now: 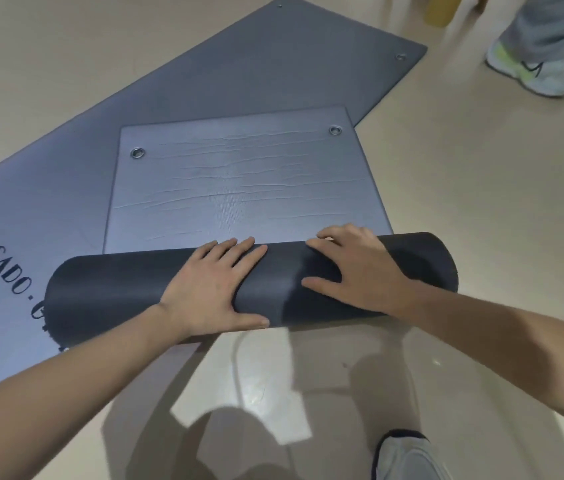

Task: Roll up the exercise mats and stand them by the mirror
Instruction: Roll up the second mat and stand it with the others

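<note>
A grey exercise mat is mostly rolled into a thick dark roll (107, 289) lying across the floor in front of me. Its unrolled end (239, 188), creased and with two metal eyelets, stretches flat beyond the roll. My left hand (211, 289) presses palm-down on the roll's middle with fingers spread. My right hand (360, 271) lies flat on the roll just to the right, fingers over its far side. Under it all, a second grey mat (204, 81) with "AVOCADO" lettering lies flat and slanted on the floor. No mirror is in view.
Another person's leg in grey trousers and a white-and-green shoe (533, 71) stand at the top right. A yellowish block (443, 8) sits at the top edge. My own shoe (408, 459) shows at the bottom. Beige floor (481, 202) surrounds the mats.
</note>
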`<state>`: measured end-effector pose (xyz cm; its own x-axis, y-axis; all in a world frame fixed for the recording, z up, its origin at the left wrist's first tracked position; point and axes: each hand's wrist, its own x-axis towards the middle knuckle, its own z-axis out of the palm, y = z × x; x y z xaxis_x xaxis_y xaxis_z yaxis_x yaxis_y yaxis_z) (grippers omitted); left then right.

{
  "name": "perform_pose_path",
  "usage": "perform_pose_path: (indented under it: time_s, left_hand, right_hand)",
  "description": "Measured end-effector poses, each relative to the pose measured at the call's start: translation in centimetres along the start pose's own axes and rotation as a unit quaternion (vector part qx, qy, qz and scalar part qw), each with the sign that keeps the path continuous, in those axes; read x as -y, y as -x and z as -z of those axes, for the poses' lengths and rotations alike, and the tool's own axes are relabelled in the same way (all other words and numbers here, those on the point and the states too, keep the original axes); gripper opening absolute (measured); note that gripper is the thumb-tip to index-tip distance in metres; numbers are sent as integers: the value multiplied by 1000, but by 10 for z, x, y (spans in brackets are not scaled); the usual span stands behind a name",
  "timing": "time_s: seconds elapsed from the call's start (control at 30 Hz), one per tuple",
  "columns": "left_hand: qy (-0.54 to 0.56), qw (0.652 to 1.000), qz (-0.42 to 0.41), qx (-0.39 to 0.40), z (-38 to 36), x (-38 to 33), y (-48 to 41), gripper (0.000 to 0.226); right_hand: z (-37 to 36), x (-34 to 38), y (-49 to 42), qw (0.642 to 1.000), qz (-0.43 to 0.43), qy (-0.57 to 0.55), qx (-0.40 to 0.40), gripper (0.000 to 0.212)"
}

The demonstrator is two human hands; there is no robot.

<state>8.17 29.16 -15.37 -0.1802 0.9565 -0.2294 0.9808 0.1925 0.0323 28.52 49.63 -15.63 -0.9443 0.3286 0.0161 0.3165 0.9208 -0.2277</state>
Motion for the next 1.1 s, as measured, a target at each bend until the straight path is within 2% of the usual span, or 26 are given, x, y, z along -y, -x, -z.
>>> perform_pose_path:
  time_s: [0.07, 0.13, 0.2, 0.33, 0.43, 0.5, 0.57, 0.63, 0.7, 0.77, 0.87, 1.0, 1.1]
  left_hand:
    - [37, 999, -3, 35, 10, 13, -16, 121]
    - [78, 995, -3, 58, 18, 25, -30, 119]
    - [70, 996, -4, 49, 25, 32, -39, 115]
    - [-44, 993, -23, -103, 19, 29, -32, 91]
    - [0, 980, 25, -200, 10, 18, -20, 72]
    - [7, 976, 40, -215, 4, 16, -15, 69]
    - [-1, 981, 49, -186, 1, 19, -14, 81]
    - [-16, 989, 63, -131, 3, 25, -17, 104]
    - [-33, 994, 76, -72, 9, 30, -26, 126]
    - [-36, 995, 89, -34, 16, 37, -37, 140]
    - [-18, 994, 104, 7, 27, 49, -55, 148]
    - [9, 994, 102, 32, 36, 60, -72, 147]
    - [8, 995, 95, 27, 39, 62, -76, 142]
  right_hand:
    - [-13, 10, 18, 997, 46, 38, -41, 83]
    - [-21, 16, 27, 994, 53, 95, -11, 95]
    - [-21, 17, 24, 988, 43, 142, 34, 106]
    - [-16, 9, 3, 984, 35, 166, 61, 118]
    - [-11, 3, -16, 984, 21, 160, 72, 122]
    - [-6, -2, -29, 988, 16, 138, 69, 122]
    - [-1, -6, -38, 992, 14, 111, 64, 120]
    - [2, -12, -49, 994, 18, 91, 62, 118]
    - [6, -16, -61, 993, 15, 86, 83, 115]
    - [12, -19, -73, 989, -15, 73, 124, 116]
    - [20, -24, -86, 982, -67, 42, 169, 120]
    - [28, -29, -96, 975, -48, 58, 209, 137]
    - [34, -29, -100, 977, -39, 55, 202, 127]
